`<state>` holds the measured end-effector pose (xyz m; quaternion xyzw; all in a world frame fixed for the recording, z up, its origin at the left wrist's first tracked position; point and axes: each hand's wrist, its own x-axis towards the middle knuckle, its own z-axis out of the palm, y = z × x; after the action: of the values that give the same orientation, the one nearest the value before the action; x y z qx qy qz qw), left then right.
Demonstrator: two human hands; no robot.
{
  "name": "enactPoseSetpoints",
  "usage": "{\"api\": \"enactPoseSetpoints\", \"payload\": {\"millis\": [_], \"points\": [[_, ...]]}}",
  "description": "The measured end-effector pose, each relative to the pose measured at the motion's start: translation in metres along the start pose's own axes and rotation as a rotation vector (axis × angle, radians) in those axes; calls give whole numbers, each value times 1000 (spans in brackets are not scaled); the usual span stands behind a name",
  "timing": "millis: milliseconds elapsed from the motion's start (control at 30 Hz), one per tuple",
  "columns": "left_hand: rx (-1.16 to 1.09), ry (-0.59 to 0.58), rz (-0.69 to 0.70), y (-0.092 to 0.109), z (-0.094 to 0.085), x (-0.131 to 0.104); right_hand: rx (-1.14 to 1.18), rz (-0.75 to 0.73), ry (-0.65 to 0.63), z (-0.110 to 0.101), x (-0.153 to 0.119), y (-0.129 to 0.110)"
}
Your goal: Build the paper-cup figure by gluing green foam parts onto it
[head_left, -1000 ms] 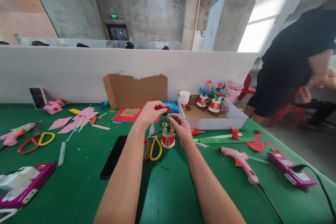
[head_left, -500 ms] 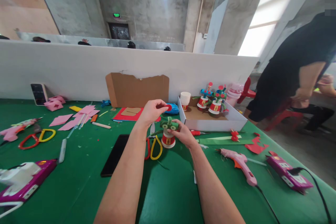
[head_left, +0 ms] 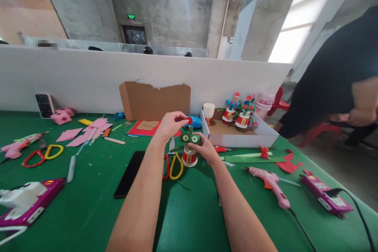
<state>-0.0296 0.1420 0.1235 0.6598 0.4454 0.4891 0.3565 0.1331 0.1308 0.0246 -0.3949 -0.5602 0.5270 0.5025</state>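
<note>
A paper cup figure (head_left: 189,157) with a green head (head_left: 186,138), two round pale eyes and a green folded strip on top stands upright on the green table. My right hand (head_left: 205,150) grips it from the right, fingers around the head and the cup's top. Up and to the left, my left hand (head_left: 171,126) pinches a small red paper disc (head_left: 189,120) just above the green strip. Scissors (head_left: 176,166) with red and yellow handles lie left of the cup. A green folded arm (head_left: 176,149) sticks out from the figure's left.
A white box (head_left: 239,140) with similar figures and stacked cups stands at back right. A pink glue gun (head_left: 273,185) and purple power strip (head_left: 325,197) lie right. A black tablet (head_left: 130,175) lies left, pink paper (head_left: 69,134) beyond. A person (head_left: 333,71) stands at far right.
The figure's green head has turned more upright, its eyes now facing me and the folded strip standing up. The person at the right has shifted. My left hand has barely moved.
</note>
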Motion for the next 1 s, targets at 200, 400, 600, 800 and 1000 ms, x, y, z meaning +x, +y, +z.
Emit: {"api": "enactPoseSetpoints", "payload": {"millis": [200, 400, 600, 800, 1000], "points": [[3, 5, -11, 2, -1, 0, -110, -18, -59, -5, -5, 2], [15, -1, -6, 3, -2, -2, -253, -49, -106, -8, -8, 3], [3, -9, -12, 2, -1, -1, -276, -32, -129, -14, -8, 1], [22, -16, -12, 3, -1, -2, -317, -39, -169, -17, -10, -10], [21, -17, -16, 4, 0, -2, -347, -21, -191, -19, -5, -10]]}}
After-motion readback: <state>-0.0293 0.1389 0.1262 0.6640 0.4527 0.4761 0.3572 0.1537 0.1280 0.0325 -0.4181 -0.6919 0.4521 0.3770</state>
